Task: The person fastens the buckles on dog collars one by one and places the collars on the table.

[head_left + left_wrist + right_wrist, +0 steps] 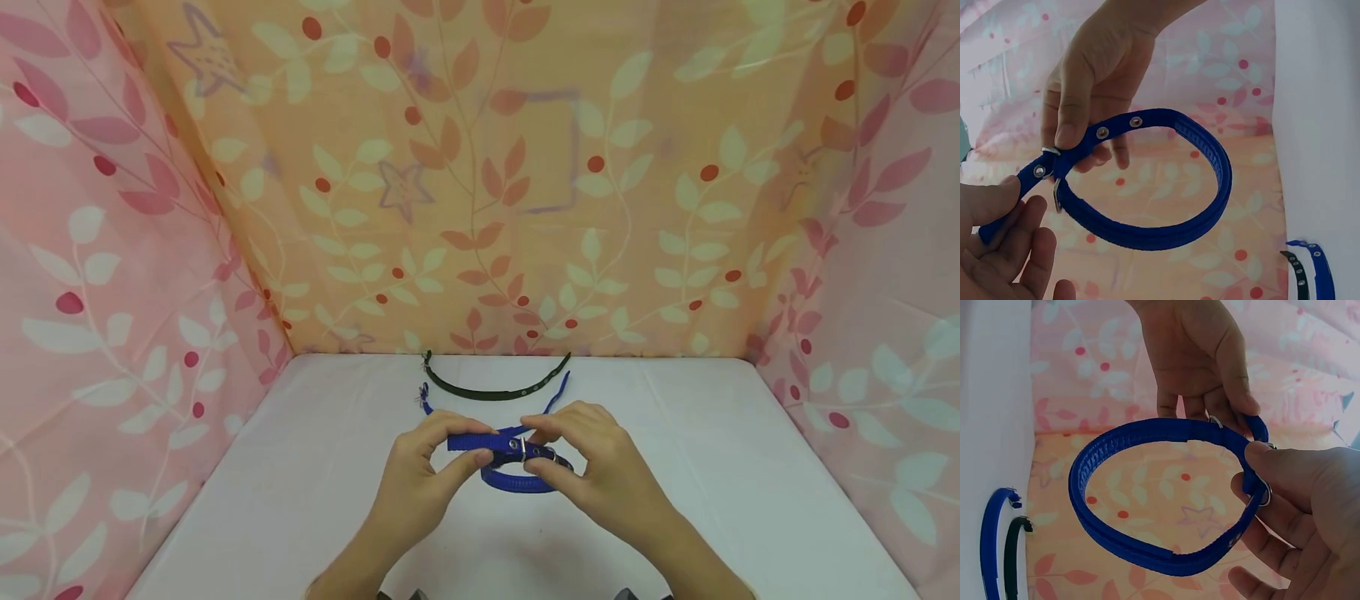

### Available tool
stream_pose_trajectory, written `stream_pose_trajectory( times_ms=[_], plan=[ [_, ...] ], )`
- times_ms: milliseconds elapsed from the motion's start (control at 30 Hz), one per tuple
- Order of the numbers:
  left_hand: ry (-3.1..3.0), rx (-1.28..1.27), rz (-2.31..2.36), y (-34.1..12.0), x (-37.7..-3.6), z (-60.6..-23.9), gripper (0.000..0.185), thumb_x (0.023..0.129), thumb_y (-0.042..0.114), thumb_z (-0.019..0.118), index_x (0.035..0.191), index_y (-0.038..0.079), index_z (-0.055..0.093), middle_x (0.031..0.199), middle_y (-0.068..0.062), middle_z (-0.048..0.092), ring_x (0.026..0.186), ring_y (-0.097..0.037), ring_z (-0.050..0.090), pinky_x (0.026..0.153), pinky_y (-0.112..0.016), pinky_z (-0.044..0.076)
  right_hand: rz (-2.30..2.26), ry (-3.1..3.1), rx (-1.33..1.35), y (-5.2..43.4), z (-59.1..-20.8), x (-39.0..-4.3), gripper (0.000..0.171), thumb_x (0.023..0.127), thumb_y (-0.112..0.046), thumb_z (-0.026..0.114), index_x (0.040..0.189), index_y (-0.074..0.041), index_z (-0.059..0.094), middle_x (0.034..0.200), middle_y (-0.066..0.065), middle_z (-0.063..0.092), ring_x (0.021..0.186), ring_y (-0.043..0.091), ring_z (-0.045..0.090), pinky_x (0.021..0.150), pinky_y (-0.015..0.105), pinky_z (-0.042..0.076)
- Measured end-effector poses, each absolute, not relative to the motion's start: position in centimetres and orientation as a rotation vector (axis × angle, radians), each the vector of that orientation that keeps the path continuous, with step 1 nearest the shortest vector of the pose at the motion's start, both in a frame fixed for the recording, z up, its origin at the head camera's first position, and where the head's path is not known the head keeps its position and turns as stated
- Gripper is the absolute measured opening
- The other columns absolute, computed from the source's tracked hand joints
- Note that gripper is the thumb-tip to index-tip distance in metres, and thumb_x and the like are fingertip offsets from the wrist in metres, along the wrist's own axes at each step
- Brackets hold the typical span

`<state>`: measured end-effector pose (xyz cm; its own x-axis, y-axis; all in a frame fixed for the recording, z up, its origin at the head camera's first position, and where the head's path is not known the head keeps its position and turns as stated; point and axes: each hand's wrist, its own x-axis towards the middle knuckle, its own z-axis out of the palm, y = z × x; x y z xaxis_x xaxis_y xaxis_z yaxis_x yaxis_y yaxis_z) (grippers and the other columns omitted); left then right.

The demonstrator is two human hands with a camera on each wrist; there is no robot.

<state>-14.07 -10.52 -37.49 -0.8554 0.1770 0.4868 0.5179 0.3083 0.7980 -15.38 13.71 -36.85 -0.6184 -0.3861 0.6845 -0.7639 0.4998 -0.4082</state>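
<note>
A blue dog collar [521, 484] is held up above the table between both hands, closed into a loop. My left hand [422, 477] pinches the strap's end, which carries a metal eyelet [1039, 170], between thumb and fingers. Beside it, my right hand [603, 457] pinches the collar by the metal buckle [1050, 151], through which the strap passes. A D-shaped metal ring [1057, 195] hangs near the buckle. More eyelets show along the strap in the left wrist view, and a padded lining [1092, 462] lines part of the loop's inside.
On the white table [300, 483], a second blue collar [557, 395] lies just beyond the hands, partly hidden by them. Behind it a dark green collar [480, 395] lies curved near the back edge. Patterned cloth [480, 250] walls enclose the back and both sides.
</note>
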Motion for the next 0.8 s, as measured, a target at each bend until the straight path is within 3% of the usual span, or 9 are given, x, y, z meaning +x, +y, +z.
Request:
stream_pose_trajectory(
  times_ms=[267, 400, 600, 800],
  plan=[
    [-2.243, -0.614, -1.685, -10.8, -14.2, -37.2, 0.02, 0.094, 0.022, 0.075, 0.113, 0.025, 0.07, 0.108, 0.012, 0.074, 0.11, -0.016, 0.067, 0.101, -0.031, 0.051, 1.155, -2.21, 0.892, 13.9, -36.8, -15.4, 0.044, 0.077, -0.016, 0.091, 0.117, -0.026, 0.075, 0.1, -0.018, 0.072, 0.099, 0.005, 0.062, 0.083, 0.026, 0.051],
    [-2.232, -0.63, -1.781, -10.7, -14.4, -37.2, 0.023, 0.094, 0.019, 0.076, 0.115, 0.021, 0.067, 0.112, 0.007, 0.073, 0.112, -0.019, 0.066, 0.106, -0.03, 0.049, 1.254, -2.142, 0.889, 13.8, -36.6, -15.4, 0.041, 0.078, -0.01, 0.089, 0.115, -0.022, 0.075, 0.099, -0.012, 0.072, 0.097, 0.01, 0.066, 0.087, 0.026, 0.054],
    [-2.345, -0.642, -1.742, -10.2, -14.5, -37.7, 0.032, 0.09, 0.022, 0.081, 0.118, 0.027, 0.067, 0.113, 0.012, 0.072, 0.109, -0.016, 0.066, 0.102, -0.037, 0.052, 1.364, -2.152, 0.857, 13.8, -36.5, -15.3, 0.041, 0.082, -0.008, 0.086, 0.119, -0.023, 0.074, 0.101, -0.011, 0.072, 0.097, 0.01, 0.069, 0.094, 0.026, 0.053],
    [-2.269, -0.779, -1.608, -9.4, -14.5, -38.8, 0.028, 0.091, 0.019, 0.079, 0.117, 0.025, 0.073, 0.115, 0.012, 0.073, 0.111, -0.013, 0.066, 0.097, -0.032, 0.055, 1.458, -2.113, 0.928, 13.7, -36.7, -15.4, 0.035, 0.086, -0.004, 0.082, 0.117, -0.019, 0.075, 0.103, -0.009, 0.072, 0.1, 0.012, 0.066, 0.092, 0.025, 0.054]
  ],
)
